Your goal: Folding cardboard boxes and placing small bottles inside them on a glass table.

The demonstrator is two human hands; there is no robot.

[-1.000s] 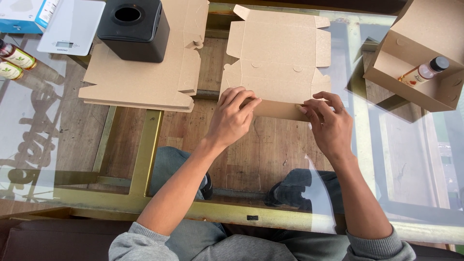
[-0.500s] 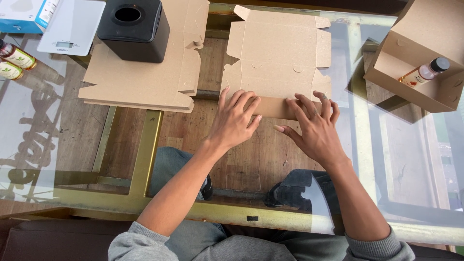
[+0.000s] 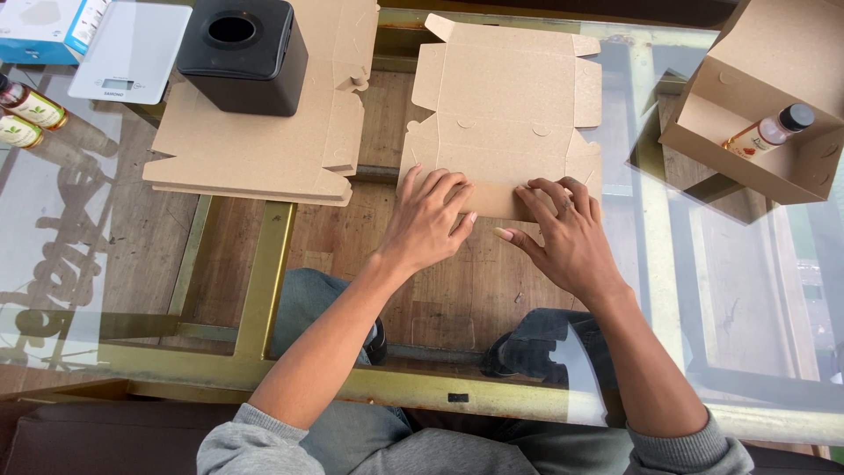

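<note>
A flat brown cardboard box blank (image 3: 505, 97) lies unfolded on the glass table (image 3: 756, 290) in front of me. My left hand (image 3: 428, 224) rests palm down on its near edge, fingers spread. Beside it, my right hand (image 3: 563, 237) presses flat on the same near flap, fingers pointing away from me. Neither hand grips anything.
A stack of flat cardboard blanks (image 3: 264, 145) lies at the left with a black box (image 3: 243, 54) on top. A white kitchen scale (image 3: 130, 48), a blue-and-white carton (image 3: 40, 31) and two small bottles (image 3: 26, 119) are far left. An open cardboard box (image 3: 765, 105) holding a bottle (image 3: 767, 132) sits right.
My right hand has gone from pinching the blank's near edge to lying flat on it with fingers spread. The left hand has stayed pressed on the edge.
</note>
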